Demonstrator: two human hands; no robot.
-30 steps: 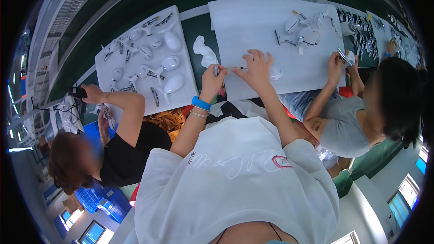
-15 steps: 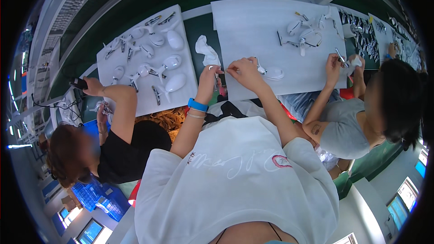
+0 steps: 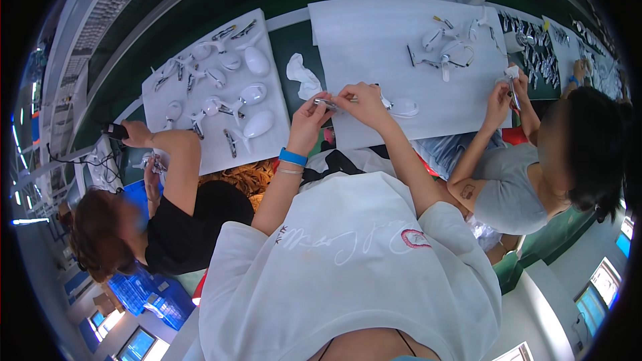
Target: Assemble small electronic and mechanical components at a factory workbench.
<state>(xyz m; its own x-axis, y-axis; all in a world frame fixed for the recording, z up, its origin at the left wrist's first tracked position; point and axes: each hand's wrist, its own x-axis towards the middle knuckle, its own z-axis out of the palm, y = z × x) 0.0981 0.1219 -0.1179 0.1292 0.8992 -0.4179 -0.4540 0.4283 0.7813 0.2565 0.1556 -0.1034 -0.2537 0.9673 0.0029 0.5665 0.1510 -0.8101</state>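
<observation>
Your left hand point(image 3: 309, 115) and right hand point(image 3: 358, 101) are both closed on a thin metal piece point(image 3: 328, 102) above the white sheet point(image 3: 374, 40), so the assembly seems in progress, with a white oval part point(image 3: 404, 107) still waiting beside.

Both arms stretched forward, left hand point(image 3: 309, 115) and right hand point(image 3: 358, 101) meeting fingertip to fingertip, fingers pinched.

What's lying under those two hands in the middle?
A white sheet covers the bench there. Both the left hand and right hand pinch a small metal piece; beneath them is hidden.
</observation>
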